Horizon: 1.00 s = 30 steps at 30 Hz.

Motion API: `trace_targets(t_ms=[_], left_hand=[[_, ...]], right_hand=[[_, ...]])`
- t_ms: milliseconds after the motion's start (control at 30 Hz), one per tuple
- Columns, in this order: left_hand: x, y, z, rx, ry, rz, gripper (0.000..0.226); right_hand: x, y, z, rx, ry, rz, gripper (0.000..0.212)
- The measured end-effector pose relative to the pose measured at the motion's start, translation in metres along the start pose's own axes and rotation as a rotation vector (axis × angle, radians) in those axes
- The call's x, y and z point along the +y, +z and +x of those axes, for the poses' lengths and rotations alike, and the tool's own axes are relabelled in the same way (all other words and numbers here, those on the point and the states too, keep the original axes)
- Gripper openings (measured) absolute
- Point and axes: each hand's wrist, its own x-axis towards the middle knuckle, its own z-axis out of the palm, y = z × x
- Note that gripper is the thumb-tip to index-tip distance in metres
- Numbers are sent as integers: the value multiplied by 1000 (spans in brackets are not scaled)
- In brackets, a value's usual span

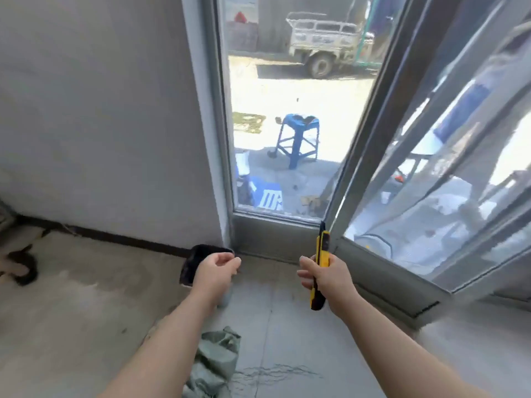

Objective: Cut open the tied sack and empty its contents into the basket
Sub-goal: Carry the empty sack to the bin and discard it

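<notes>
Floor (86, 326): bare grey concrete, with both forearms stretched out over it toward the corner by the glass door (287, 139).
Wall (100, 110): plain grey, meeting the door frame just behind the left hand.
Sack (214, 363): a crumpled grey-green woven sack lies on the floor at the bottom edge of the view, under the left forearm; only its upper folds show, so whether the tie is cut cannot be told.
Loose threads (275, 372): thin wavy strands lie on the floor just right of the sack; possibly string or frayed weave.
Dark container (198, 262): a black open-topped thing stands in the corner, just behind the left hand; it may be the basket, though blur leaves that unsure.
Left hand (218, 271): raised, fingers curled in, thumb and forefinger tips pressed together; nothing visible is pinched between them.
Right hand (321, 275): fingers wrapped round the knife handle.
Knife (319, 268): yellow and black box cutter, held upright, tip pointing up and away from the sack.
Progress: judging by this, the tool is in hand but well apart from the sack. Nothing from the sack is visible anywhere, so the emptying appears still to do.
</notes>
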Motion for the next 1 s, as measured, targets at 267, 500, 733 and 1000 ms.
trace_targets(t_ms=[267,500,733,1000], left_hand=[[71,220,-82,-442,201,183,4],[85,436,-194,-798,269,278,8],[78,640,-312,-999,406,392,1],[75,816,-425,-1176,866,692,31]], right_hand=[[-9,-219,-83,388,-18,257,14],[13,-433,-159,814,-52,393,16],[26,-624,-233,1079,-72,267,13],[40,-793,-295,1313,8,10,16]])
